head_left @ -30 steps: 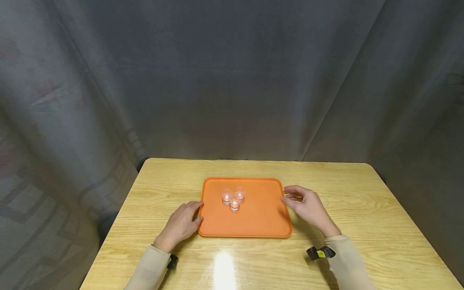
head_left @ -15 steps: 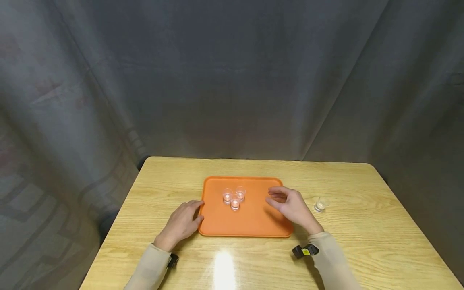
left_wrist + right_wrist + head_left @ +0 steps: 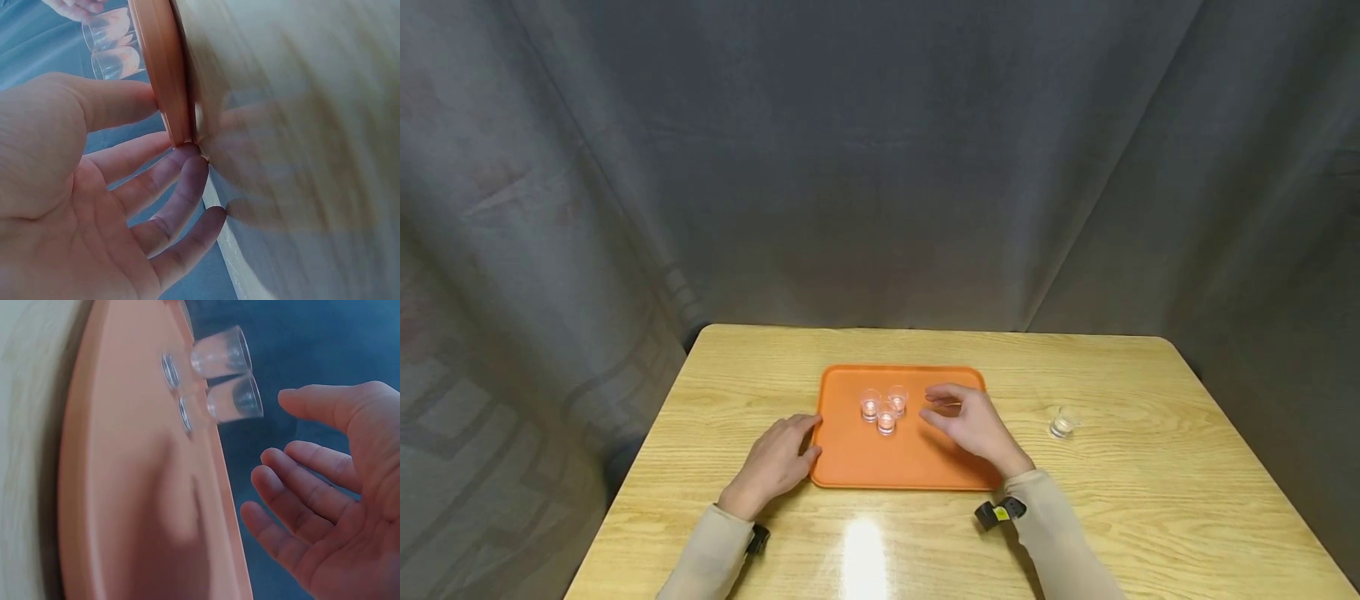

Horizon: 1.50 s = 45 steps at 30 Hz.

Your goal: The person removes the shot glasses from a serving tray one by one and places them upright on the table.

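Three small clear shot glasses (image 3: 886,422) stand bunched together on an orange tray (image 3: 850,467), left of its middle. My left hand (image 3: 777,458) rests against the tray's left edge. In the left wrist view its thumb and some fingertips (image 3: 187,150) touch the rim, the fingers only loosely bent. My right hand (image 3: 972,422) hovers over the tray's right half, just right of the glasses. It holds nothing; thumb and fingers are spread apart in the right wrist view, beside the clear glasses (image 3: 222,353).
Another clear shot glass (image 3: 1063,423) stands on the wooden table (image 3: 1150,467), right of the tray and beyond my right forearm. A dark grey curtain (image 3: 880,167) hangs behind the table and along its sides.
My right hand has moved left from the tray's right edge to over the tray, near the glasses. The separate glass on the right has come into view. The left hand stays put.
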{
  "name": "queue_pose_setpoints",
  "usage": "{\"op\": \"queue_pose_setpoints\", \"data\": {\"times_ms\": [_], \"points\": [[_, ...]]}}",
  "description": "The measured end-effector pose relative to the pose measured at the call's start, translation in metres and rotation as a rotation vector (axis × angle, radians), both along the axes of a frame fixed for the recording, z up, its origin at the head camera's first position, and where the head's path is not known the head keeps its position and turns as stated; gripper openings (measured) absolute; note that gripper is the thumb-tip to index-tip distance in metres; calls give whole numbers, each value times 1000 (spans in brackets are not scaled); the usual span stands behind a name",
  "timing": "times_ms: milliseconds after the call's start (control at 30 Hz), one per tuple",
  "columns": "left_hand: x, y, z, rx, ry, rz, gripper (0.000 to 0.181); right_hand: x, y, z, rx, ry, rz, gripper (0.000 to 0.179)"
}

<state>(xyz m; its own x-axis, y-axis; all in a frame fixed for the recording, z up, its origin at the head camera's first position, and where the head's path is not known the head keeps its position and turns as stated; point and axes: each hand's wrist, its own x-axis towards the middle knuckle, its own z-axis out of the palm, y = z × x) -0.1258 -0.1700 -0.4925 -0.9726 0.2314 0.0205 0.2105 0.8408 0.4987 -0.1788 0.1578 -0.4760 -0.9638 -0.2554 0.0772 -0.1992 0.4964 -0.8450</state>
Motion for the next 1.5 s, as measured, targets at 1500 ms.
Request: {"op": "queue_pose_setpoints", "data": {"times_ms": [1500], "points": [[2, 1, 2, -25, 9, -2, 49, -17, -42, -15, -15, -47, -24, 39]]}}
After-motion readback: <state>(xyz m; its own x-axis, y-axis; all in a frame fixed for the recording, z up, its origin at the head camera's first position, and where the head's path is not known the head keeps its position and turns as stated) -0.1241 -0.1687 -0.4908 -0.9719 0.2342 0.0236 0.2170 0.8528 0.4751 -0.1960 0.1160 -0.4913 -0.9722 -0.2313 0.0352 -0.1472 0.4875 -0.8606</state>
